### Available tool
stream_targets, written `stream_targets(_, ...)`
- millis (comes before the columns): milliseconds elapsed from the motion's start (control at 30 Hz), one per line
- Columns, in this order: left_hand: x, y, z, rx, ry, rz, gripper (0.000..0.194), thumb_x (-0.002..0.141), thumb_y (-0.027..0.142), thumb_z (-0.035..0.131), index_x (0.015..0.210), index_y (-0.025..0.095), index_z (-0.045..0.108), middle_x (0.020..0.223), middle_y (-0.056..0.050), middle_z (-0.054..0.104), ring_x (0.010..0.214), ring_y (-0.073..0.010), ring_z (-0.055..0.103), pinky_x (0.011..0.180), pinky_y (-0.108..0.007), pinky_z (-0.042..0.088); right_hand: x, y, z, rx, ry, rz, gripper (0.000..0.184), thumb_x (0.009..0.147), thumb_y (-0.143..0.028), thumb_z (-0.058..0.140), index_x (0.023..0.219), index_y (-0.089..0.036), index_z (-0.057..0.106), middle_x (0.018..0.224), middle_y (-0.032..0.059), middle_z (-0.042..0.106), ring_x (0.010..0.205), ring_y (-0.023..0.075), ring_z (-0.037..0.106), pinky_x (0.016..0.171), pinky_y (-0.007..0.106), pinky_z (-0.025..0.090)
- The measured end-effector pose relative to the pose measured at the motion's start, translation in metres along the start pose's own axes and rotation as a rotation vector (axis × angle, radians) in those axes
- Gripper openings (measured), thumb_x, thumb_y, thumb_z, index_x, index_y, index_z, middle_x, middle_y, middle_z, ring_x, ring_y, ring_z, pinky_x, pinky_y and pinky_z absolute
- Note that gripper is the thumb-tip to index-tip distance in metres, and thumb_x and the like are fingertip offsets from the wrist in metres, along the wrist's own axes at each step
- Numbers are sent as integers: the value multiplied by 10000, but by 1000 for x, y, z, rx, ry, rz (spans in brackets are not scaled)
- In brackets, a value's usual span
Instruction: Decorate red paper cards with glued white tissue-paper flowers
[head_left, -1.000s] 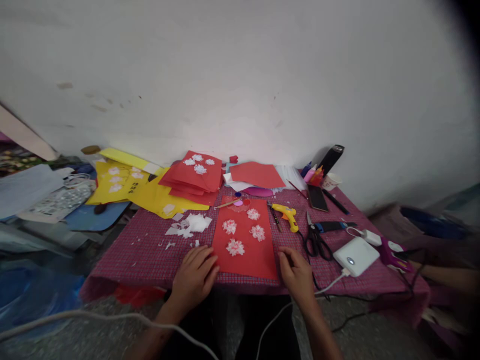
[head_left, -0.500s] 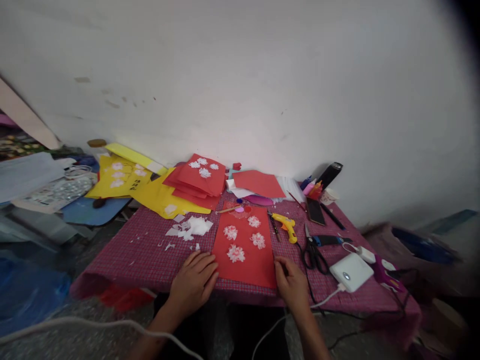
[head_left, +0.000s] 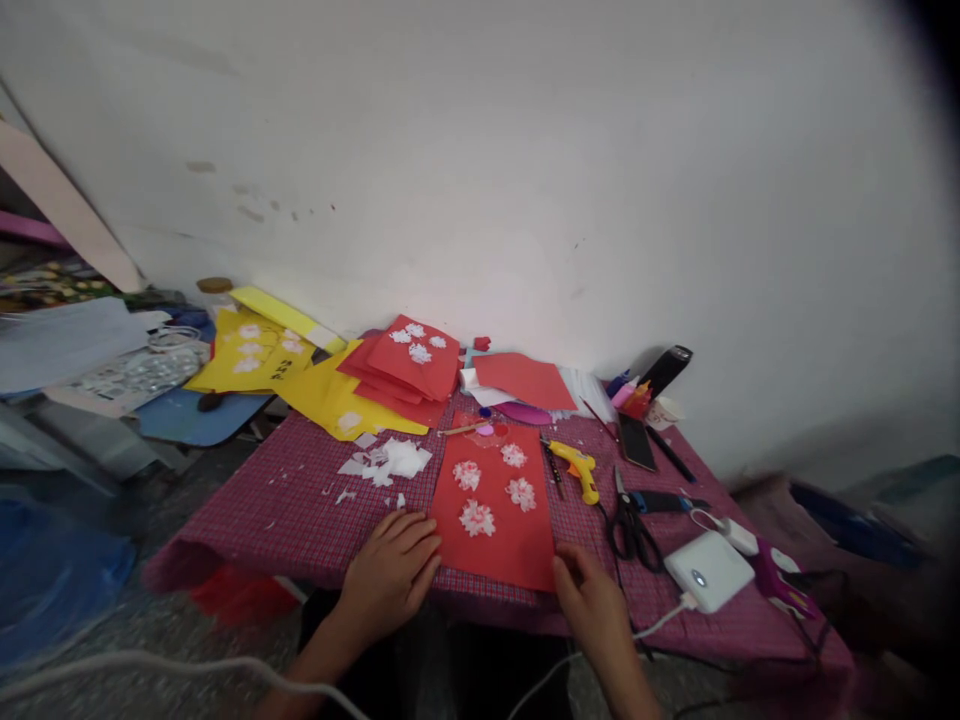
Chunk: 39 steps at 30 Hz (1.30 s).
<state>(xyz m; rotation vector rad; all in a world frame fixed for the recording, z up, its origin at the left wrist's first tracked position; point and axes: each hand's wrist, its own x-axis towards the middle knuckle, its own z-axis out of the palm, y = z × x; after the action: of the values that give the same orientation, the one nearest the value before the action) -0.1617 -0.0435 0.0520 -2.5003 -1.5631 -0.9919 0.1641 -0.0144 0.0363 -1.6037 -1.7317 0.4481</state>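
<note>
A red sheet of paper (head_left: 495,555) lies at the table's front edge, with several crumpled white-and-pink paper flowers (head_left: 477,518) on it. My left hand (head_left: 394,570) rests flat with its fingers stretched out, the fingertips at the sheet's lower left edge. At the lower right corner, the curled fingers of my right hand (head_left: 596,605) grip the sheet's edge. Above the sheet lie a thin wooden stick (head_left: 463,428) and small coloured discs (head_left: 501,431). Torn white paper scraps (head_left: 390,460) are spread to the left of it.
A yellow glue gun (head_left: 576,465), black scissors (head_left: 632,530), a blue-handled cutter (head_left: 664,502), a phone (head_left: 636,443) and a white power bank (head_left: 709,571) with cables lie on the right. Stacked red paper (head_left: 405,375) and yellow paper (head_left: 319,395) lie at the back left, before the wall.
The camera view has tilted and shifted slightly, so the table sits a little lower and further right in the picture. Both hands stay at the red sheet's edges.
</note>
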Motion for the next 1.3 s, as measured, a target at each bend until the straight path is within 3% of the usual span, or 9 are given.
stream_targets(200, 0, 0, 0, 7, -11, -9, 239, 912, 244, 558, 1099, 266, 707, 1176, -55, 721, 1145, -249, 636, 1071, -500, 455, 5, -2, 3, 96, -35, 18, 223, 853, -386, 596, 999, -257, 705, 855, 72, 778, 748, 293, 733, 639, 385, 569)
stream_targets(333, 1, 1, -2, 10, -15, -8, 243, 913, 245, 555, 1102, 267, 707, 1176, -58, 716, 1143, -244, 633, 1077, -495, 451, 11, 2, 5, 100, -61, 26, 222, 832, -378, 605, 981, -257, 716, 789, 56, 769, 683, 286, 722, 571, 362, 547)
stream_targets(600, 9, 0, -3, -47, 7, -38, 196, 907, 212, 561, 1037, 259, 701, 1127, -43, 718, 1114, -232, 627, 1063, -466, 443, 5, 3, 8, 42, 14, 19, 258, 826, -405, 600, 995, -262, 732, 790, 56, 766, 666, 284, 718, 586, 379, 554)
stream_targets(700, 31, -8, -6, -79, 27, -54, 190, 922, 214, 540, 1028, 243, 695, 1109, -54, 713, 1088, -217, 628, 1064, -440, 433, 4, 0, 8, 24, 17, 32, 268, 837, -421, 585, 992, -259, 732, 798, 51, 770, 680, 279, 725, 607, 378, 563)
stream_targets(833, 85, -29, -3, -71, -51, -89, 210, 946, 234, 498, 1016, 229, 696, 1048, -58, 715, 1022, -204, 637, 966, -370, 478, 3, -2, 8, 3, 16, 28, 264, 870, -415, 563, 1000, -247, 719, 835, 56, 773, 709, 272, 732, 653, 377, 569)
stream_targets(1033, 166, -60, 25, 100, -236, -38, 266, 918, 230, 535, 1125, 209, 700, 1066, -93, 694, 1035, -233, 608, 941, -357, 465, 2, -1, 11, -26, 28, 33, 265, 887, -396, 545, 1017, -235, 710, 876, 62, 773, 751, 264, 733, 691, 365, 567)
stream_targets(1133, 185, -68, 41, 170, -296, 34, 346, 921, 212, 520, 1234, 241, 666, 1109, -92, 677, 1060, -243, 593, 949, -368, 453, 2, -1, 11, -23, 6, 49, 280, 898, -389, 523, 1024, -217, 705, 897, 75, 772, 772, 257, 733, 707, 353, 566)
stream_targets(1300, 193, -77, 61, 252, -350, 119, 270, 946, 236, 483, 1041, 191, 732, 1059, -114, 677, 1027, -263, 598, 923, -388, 455, 1, 0, 11, -33, -4, 67, 308, 896, -390, 518, 1048, -191, 699, 939, 94, 769, 814, 261, 737, 720, 351, 564)
